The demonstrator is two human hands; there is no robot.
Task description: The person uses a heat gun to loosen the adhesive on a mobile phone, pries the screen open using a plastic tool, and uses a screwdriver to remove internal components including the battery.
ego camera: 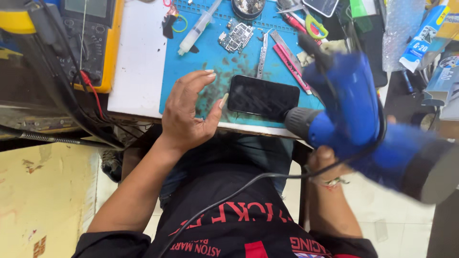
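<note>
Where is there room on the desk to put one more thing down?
The white strip between the yellow meter and the blue mat is bare. So is the mat between the left hand, syringe and phone. The mat's top right is crowded with tools.

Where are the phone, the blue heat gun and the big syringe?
phone (263, 97): head view, middle of its dark screen.
blue heat gun (351, 102): head view, on its blue body, held by the right hand.
syringe (197, 28): head view, on its clear barrel.
</note>
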